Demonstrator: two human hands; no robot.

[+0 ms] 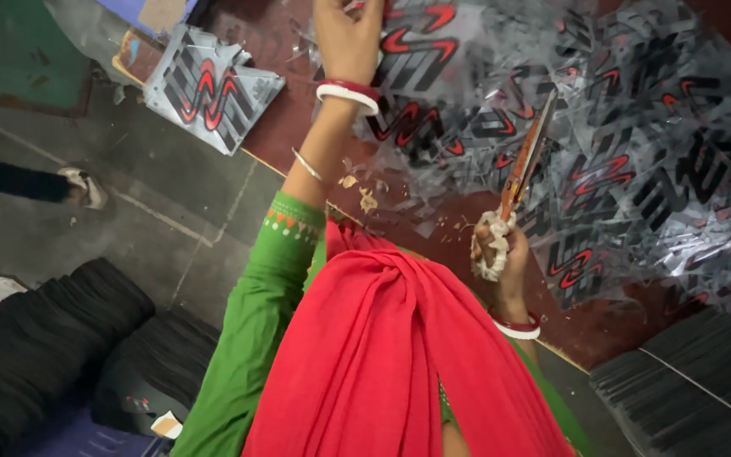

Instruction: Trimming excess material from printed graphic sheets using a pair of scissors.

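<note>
Here we see our right hand clenched around cloth-wrapped handles of long scissors, blades resting on glossy printed transparent sheets heaped over the dark red table. Our left hand pinches one crinkly sheet at the top edge.

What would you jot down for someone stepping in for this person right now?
Left hand: stretched forward, fingers on the clear printed sheets at the far edge of the table.
Right hand: gripping scissors, blades pointing up into the sheets; whether the blades are open is unclear.
Things: a loose heap of sheets covers the table; a cut stack lies at the left; small scraps sit near the front edge.
Done: some pieces stacked.
Left: much of the heap looks unsorted.
</note>
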